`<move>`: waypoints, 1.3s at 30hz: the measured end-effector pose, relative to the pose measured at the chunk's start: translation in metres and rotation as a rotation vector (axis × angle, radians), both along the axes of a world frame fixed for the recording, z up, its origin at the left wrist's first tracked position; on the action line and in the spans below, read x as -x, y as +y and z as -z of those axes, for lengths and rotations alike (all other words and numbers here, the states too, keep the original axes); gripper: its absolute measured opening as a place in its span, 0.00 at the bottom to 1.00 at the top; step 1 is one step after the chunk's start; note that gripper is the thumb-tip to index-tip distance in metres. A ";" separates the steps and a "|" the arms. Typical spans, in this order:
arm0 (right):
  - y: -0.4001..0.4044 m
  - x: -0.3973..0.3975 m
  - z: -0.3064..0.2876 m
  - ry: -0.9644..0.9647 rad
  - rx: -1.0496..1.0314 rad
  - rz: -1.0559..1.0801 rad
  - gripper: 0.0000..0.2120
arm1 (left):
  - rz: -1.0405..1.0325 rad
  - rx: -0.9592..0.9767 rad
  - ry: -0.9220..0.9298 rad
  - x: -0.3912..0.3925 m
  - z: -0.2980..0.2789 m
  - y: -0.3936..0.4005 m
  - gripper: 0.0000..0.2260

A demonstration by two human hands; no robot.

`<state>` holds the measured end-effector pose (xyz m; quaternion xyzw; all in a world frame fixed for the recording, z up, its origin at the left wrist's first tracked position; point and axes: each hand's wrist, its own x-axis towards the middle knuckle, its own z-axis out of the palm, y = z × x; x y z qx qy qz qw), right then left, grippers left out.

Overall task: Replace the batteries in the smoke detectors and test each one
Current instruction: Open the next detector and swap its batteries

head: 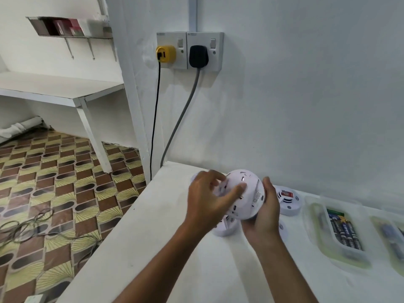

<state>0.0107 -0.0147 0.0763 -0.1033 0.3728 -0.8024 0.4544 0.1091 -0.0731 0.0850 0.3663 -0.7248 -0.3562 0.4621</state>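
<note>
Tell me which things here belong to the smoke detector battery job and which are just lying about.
Part of the job:
held smoke detector, gripped by the right hand, left hand on it
detector with red label
tray of batteries

Lying about:
yellow plug
black plug
cables on the floor
wall shelf
</note>
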 end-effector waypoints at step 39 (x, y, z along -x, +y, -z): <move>-0.008 0.018 -0.010 1.241 -0.426 -0.370 0.25 | 0.422 -1.136 0.365 -0.019 0.027 -0.004 0.17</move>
